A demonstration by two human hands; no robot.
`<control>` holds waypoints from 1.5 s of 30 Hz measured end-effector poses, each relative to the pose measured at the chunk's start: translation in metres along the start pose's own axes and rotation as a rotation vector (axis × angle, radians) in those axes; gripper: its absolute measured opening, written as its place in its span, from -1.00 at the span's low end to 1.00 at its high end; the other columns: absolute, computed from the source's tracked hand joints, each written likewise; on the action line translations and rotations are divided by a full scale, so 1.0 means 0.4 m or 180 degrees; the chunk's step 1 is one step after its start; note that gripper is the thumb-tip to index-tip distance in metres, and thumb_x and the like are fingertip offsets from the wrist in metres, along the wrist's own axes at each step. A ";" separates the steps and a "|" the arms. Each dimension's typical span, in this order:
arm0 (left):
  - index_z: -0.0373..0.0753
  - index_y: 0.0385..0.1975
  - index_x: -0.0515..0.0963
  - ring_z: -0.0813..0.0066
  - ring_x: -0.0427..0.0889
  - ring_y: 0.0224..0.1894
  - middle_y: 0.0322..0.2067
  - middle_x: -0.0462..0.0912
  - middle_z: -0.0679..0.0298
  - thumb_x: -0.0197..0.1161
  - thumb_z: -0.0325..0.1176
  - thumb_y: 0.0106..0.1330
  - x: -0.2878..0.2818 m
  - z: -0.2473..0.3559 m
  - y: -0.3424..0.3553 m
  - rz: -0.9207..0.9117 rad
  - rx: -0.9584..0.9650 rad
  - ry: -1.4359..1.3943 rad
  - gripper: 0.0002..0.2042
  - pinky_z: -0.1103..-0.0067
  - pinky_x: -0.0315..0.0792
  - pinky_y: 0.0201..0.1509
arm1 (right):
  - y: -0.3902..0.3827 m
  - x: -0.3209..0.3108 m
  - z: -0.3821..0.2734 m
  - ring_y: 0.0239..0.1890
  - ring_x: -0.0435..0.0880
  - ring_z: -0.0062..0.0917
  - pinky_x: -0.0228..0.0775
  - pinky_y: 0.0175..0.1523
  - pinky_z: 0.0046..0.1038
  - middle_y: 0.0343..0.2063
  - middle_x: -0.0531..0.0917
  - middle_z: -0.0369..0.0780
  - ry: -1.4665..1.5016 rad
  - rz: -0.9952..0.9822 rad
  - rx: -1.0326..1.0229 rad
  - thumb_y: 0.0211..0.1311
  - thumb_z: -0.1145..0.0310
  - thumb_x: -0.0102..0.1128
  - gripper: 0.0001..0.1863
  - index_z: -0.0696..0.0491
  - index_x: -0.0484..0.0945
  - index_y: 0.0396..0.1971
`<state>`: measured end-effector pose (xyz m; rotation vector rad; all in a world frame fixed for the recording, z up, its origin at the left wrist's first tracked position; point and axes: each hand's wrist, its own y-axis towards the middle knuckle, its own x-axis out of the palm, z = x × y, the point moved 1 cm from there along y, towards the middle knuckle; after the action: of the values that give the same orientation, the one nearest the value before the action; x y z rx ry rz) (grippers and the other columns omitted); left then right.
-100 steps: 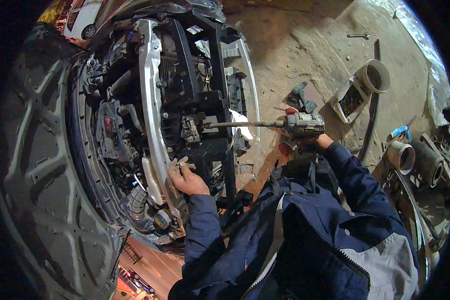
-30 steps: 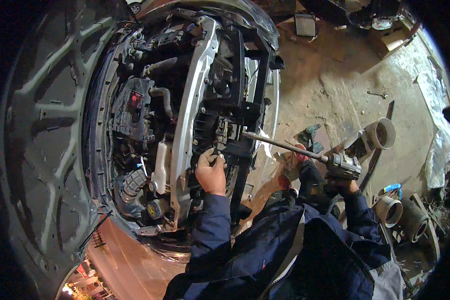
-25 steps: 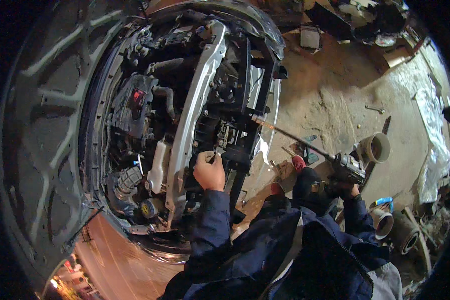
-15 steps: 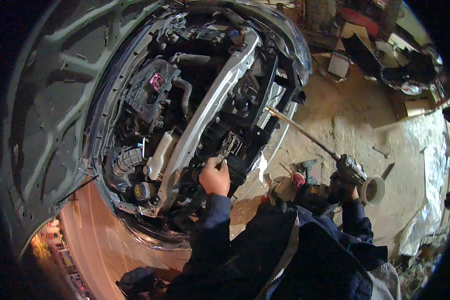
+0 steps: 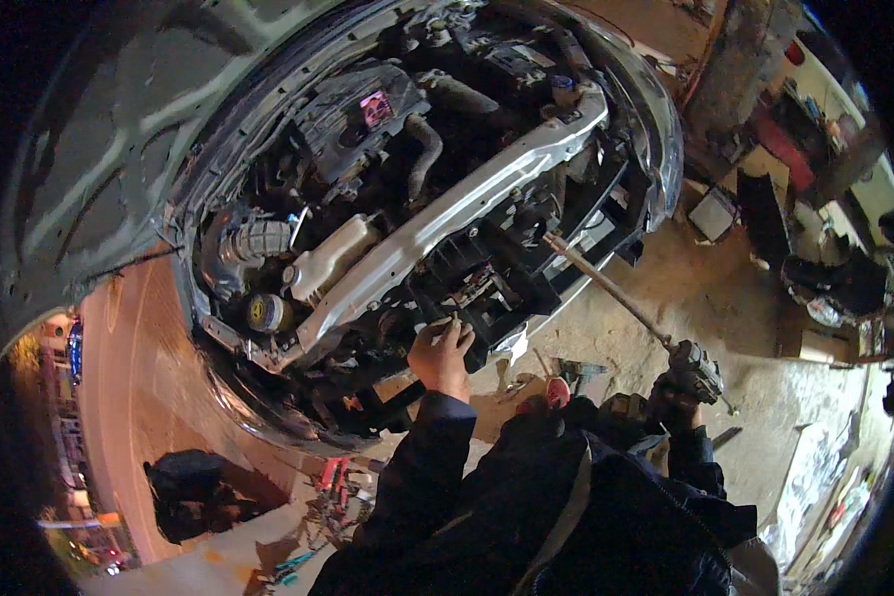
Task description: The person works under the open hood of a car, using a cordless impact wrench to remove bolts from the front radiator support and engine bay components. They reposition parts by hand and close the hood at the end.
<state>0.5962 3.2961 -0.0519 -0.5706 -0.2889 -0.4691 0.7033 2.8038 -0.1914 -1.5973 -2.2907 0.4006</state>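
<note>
My left hand [image 5: 441,358], fingers bent together, is at the car's black front frame [image 5: 531,293], just below a metal latch assembly [image 5: 477,285]; what it pinches is too small to make out. My right hand [image 5: 677,402] grips a power wrench [image 5: 695,371] with a long extension bar [image 5: 611,288]. The bar's socket tip sits up and left of the tool, over the front frame beside the silver crossbeam [image 5: 437,223]. The engine bay lies open around them, with a white plastic reservoir [image 5: 333,258] and a ribbed air hose [image 5: 258,240].
The raised hood [image 5: 109,149] stands at the left. A drill [image 5: 586,370] lies on the floor [image 5: 646,288] near a red shoe [image 5: 557,392]. Cardboard and black trim pieces [image 5: 760,214] are piled at the right; red tools [image 5: 338,477] and a dark heap [image 5: 194,482] lie below the car; a lit street is lower left.
The view has swung so the car appears slanted. The bar's tip has left the latch area for a spot higher along the frame. My left hand stays near the latch, fingers bent.
</note>
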 end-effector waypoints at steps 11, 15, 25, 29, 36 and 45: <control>-0.23 -0.25 0.75 0.01 0.78 -0.20 -0.26 0.78 0.07 0.45 -0.50 0.25 0.039 0.009 -0.028 0.0575 0.3256 0.3886 -0.90 0.28 0.67 -0.09 | 0.147 0.152 -0.346 -0.27 0.56 -0.47 0.47 -0.14 -0.33 -0.23 0.60 -0.30 0.1741 -0.1869 -0.0196 0.30 0.12 0.45 -0.53 0.03 0.52 0.06; -0.26 -0.18 0.80 0.11 0.84 -0.16 -0.20 0.82 0.06 0.47 -0.49 0.29 0.071 -0.006 -0.060 0.0867 0.2222 0.2984 -0.86 0.39 0.68 -0.06 | 0.282 0.262 -0.516 -0.54 0.44 -0.50 0.26 -0.35 -0.35 -0.54 0.51 -0.30 0.1564 -0.2345 -0.0106 0.23 0.15 0.46 -0.60 0.08 0.58 -0.08; -0.38 -0.11 0.78 0.25 0.85 -0.15 -0.23 0.86 0.05 0.45 -0.31 0.39 0.242 -0.096 -0.036 0.3087 0.0776 0.1928 -0.75 0.42 0.66 0.01 | 0.784 0.444 -0.730 -0.58 0.46 -0.48 0.25 -0.39 -0.29 -0.56 0.57 -0.25 0.1182 -0.3823 0.0526 0.20 0.18 0.50 -0.58 0.12 0.66 -0.04; -0.51 0.00 0.70 0.28 0.81 -0.13 -0.11 0.82 0.07 0.47 -0.31 0.41 0.304 -0.133 0.012 0.3688 0.0864 -0.0059 -0.64 0.39 0.68 -0.04 | 0.914 0.483 -0.763 -0.58 0.48 -0.48 0.29 -0.38 -0.29 -0.58 0.56 -0.25 0.1319 -0.3968 0.0998 0.25 0.21 0.46 -0.57 0.16 0.62 0.01; -0.45 0.07 0.65 0.29 0.78 -0.12 -0.06 0.79 0.09 0.44 -0.34 0.44 0.302 -0.220 0.076 0.3605 0.1446 0.0344 -0.66 0.35 0.70 -0.11 | 0.993 0.515 -0.814 -0.56 0.51 -0.50 0.41 -0.35 -0.27 -0.54 0.57 -0.24 0.1457 -0.4425 0.1585 0.37 0.23 0.35 -0.65 0.15 0.59 -0.01; -0.41 0.06 0.67 0.23 0.80 -0.08 -0.06 0.79 0.10 0.39 -0.37 0.48 0.313 -0.189 0.078 0.3386 0.1509 -0.0298 -0.71 0.25 0.73 -0.11 | 1.048 0.483 -0.800 -0.47 0.58 -0.50 0.46 -0.30 -0.32 -0.51 0.58 -0.26 0.1251 -0.4915 0.1437 0.41 0.22 0.40 -0.61 0.14 0.56 0.06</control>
<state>0.7288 3.2325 -0.0786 -0.2166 -0.1423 0.6457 1.1295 3.1411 -0.0502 0.4437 -2.1448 0.1194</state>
